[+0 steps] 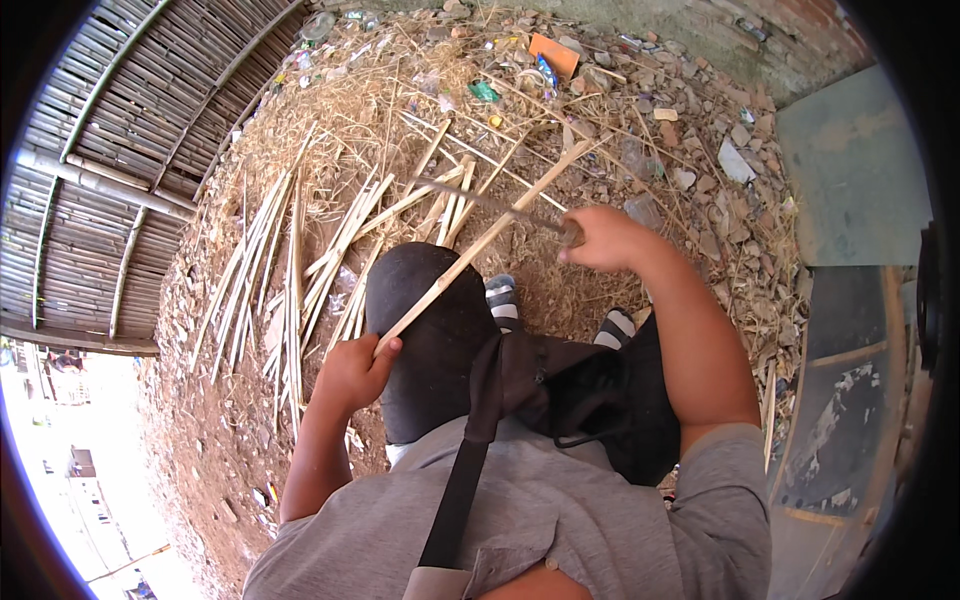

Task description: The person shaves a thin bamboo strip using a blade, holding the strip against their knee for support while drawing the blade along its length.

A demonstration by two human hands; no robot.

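Observation:
My left hand (355, 375) is closed round the near end of a long, pale bamboo strip (460, 265). The strip slants up and to the right, over my dark-covered knee (405, 290). In my right hand (603, 238) is the handle of a long knife, its thin dark blade (480, 198) reaching left across the strip. Whether blade and strip touch, I cannot tell. Beyond the knee, several cut bamboo strips (455, 205) lie crossed on the ground. More split strips (255, 255) are heaped to the left.
Straw and shavings (350, 90) cover the ground ahead, with rubble (715, 210) to the right. A bamboo-slat wall (110, 130) rises at far left, and a grey-green panel (850, 170) stands at right. My striped footwear (503, 297) shows below the blade. An orange piece (554, 56) lies at the back.

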